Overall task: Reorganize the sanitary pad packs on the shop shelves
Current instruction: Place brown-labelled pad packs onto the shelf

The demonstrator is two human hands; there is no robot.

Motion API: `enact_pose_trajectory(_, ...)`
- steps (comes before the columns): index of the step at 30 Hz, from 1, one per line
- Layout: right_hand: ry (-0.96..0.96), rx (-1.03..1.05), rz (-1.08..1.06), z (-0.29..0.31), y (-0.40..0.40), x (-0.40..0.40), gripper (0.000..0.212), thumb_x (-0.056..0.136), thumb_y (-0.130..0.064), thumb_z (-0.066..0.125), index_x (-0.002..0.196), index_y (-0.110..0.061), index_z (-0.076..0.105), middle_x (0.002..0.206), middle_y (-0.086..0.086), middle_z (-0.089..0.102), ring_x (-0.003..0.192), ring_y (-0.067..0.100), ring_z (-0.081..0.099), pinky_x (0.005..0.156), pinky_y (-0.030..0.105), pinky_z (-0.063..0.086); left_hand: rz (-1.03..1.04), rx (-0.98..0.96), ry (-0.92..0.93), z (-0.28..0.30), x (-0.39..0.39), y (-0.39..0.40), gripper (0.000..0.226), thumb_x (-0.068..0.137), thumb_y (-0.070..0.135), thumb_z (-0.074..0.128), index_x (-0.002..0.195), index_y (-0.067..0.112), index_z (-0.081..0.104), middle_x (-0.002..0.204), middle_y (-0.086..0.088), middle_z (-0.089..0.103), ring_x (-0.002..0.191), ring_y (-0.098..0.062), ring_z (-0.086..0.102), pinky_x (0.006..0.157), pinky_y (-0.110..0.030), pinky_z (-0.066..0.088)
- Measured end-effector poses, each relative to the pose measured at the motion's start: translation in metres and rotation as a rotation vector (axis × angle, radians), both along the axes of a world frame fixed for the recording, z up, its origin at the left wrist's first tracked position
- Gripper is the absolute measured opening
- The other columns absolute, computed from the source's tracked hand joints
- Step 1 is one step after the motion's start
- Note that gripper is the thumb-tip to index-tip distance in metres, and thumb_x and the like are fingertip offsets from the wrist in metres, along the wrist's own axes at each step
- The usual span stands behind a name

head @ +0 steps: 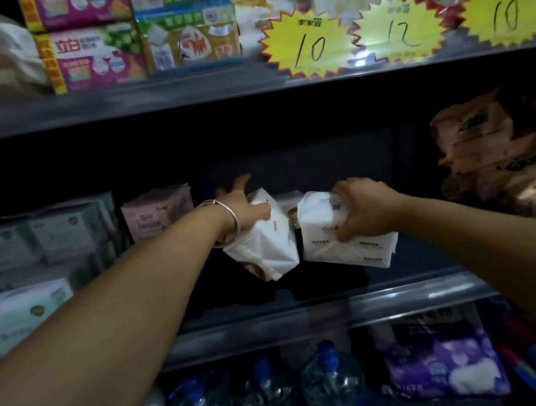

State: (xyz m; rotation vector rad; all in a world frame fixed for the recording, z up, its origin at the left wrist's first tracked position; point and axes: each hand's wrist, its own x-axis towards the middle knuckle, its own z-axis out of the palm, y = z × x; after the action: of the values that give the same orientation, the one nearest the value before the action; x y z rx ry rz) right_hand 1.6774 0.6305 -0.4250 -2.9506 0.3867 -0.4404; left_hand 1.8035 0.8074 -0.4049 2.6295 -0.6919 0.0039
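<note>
Both forearms reach in from bottom corners: left hand (pixel 244 210) grips a tilted white pack (pixel 265 249), right hand (pixel 364 207) clamps a second white pack (pixel 346 237), both just above mid shelf (pixel 337 308), nearly touching. Pack print too blurry to read; another white pack (pixel 288 202) behind, mostly hidden. Pink pack (pixel 158 212) left, orange packs (pixel 487 160) right, water bottles (pixel 332 384) below, cut off.

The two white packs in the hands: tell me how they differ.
The left-hand pack, gripped by the left hand, is tilted, one corner pointing down; the right-hand pack, gripped by the right hand, sits nearly level. The left-hand pack's facing side looks almost plain white; the right-hand pack shows small printed labels along its lower part. Both are white soft-wrapped packs held side by side above the middle shelf.
</note>
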Motion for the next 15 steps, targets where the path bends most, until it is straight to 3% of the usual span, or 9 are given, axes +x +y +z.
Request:
enact_pose_trajectory(2, -0.030, -0.035, -0.010, -0.002, 0.001, 0.006, 0.058, 0.066, -0.036, 0.074, 0.114, -0.017, 0.049, 0.102, -0.001, 0.050, 0.093, 0.020, 0.051, 0.086, 0.034, 0.037, -0.019, -0.058, 0.044, 0.000, 0.002, -0.007, 0.073, 0.084, 0.042, 0.053, 0.144, 0.049, 0.011, 0.156, -0.011, 0.007, 0.135, -0.038, 0.029, 0.108, -0.043, 0.035)
enact_pose_trajectory(3, -0.043, -0.056, -0.015, -0.003, 0.002, 0.009, 0.058, 0.067, -0.037, 0.074, 0.115, -0.016, 0.049, 0.101, 0.000, 0.050, 0.094, 0.021, 0.051, 0.086, 0.035, 0.036, -0.049, -0.081, 0.086, 0.000, 0.002, -0.009, 0.065, 0.086, 0.039, 0.051, 0.143, 0.047, 0.020, 0.154, -0.010, 0.015, 0.130, -0.033, 0.037, 0.103, -0.040, 0.041)
enact_pose_trajectory(5, -0.047, -0.094, -0.021, -0.003, 0.001, 0.014, 0.057, 0.068, -0.036, 0.073, 0.116, -0.015, 0.050, 0.099, 0.000, 0.049, 0.096, 0.023, 0.052, 0.086, 0.036, 0.035, -0.113, -0.128, 0.203, 0.002, -0.001, -0.011, 0.045, 0.092, 0.029, 0.046, 0.136, 0.037, 0.041, 0.133, -0.006, 0.045, 0.097, -0.021, 0.057, 0.074, -0.033, 0.053)
enact_pose_trajectory(6, -0.044, -0.104, -0.017, -0.003, 0.000, 0.015, 0.057, 0.068, -0.035, 0.073, 0.116, -0.014, 0.050, 0.096, 0.000, 0.048, 0.095, 0.024, 0.052, 0.086, 0.036, 0.035, -0.122, -0.153, 0.260, 0.003, -0.003, -0.010, 0.037, 0.095, 0.024, 0.043, 0.130, 0.032, 0.049, 0.118, -0.005, 0.052, 0.082, -0.018, 0.057, 0.063, -0.030, 0.052)
enact_pose_trajectory(7, -0.043, -0.106, -0.010, -0.003, 0.000, 0.018, 0.056, 0.069, -0.035, 0.072, 0.116, -0.014, 0.051, 0.095, 0.000, 0.047, 0.095, 0.024, 0.052, 0.086, 0.036, 0.036, -0.117, -0.181, 0.306, 0.003, -0.004, -0.009, 0.032, 0.096, 0.021, 0.042, 0.125, 0.028, 0.055, 0.107, -0.004, 0.054, 0.076, -0.018, 0.056, 0.059, -0.031, 0.052)
enact_pose_trajectory(9, -0.041, -0.102, 0.011, -0.003, -0.001, 0.023, 0.055, 0.070, -0.035, 0.072, 0.115, -0.013, 0.050, 0.094, 0.000, 0.046, 0.095, 0.024, 0.052, 0.085, 0.035, 0.035, -0.066, -0.257, 0.426, 0.003, 0.000, -0.007, 0.027, 0.094, 0.018, 0.046, 0.118, 0.018, 0.060, 0.095, -0.007, 0.059, 0.076, -0.025, 0.058, 0.067, -0.039, 0.055)
enact_pose_trajectory(12, -0.038, -0.099, 0.032, -0.004, -0.002, 0.032, 0.044, 0.070, -0.034, 0.072, 0.104, -0.016, 0.049, 0.093, 0.000, 0.050, 0.089, 0.022, 0.049, 0.080, 0.033, 0.033, -0.044, -0.326, 0.562, 0.002, 0.009, -0.001, 0.043, 0.089, -0.006, 0.034, 0.115, 0.014, 0.062, 0.098, -0.014, 0.058, 0.081, -0.032, 0.059, 0.076, -0.050, 0.054)
enact_pose_trajectory(15, -0.060, -0.037, 0.030, -0.004, -0.008, 0.040, 0.038, 0.068, -0.032, 0.072, 0.094, -0.020, 0.048, 0.094, -0.001, 0.054, 0.087, 0.020, 0.052, 0.078, 0.032, 0.036, -0.155, -0.095, 0.373, 0.004, 0.017, 0.010, 0.066, 0.078, -0.019, 0.037, 0.114, 0.035, 0.052, 0.115, -0.008, 0.051, 0.082, -0.023, 0.055, 0.067, -0.036, 0.052)
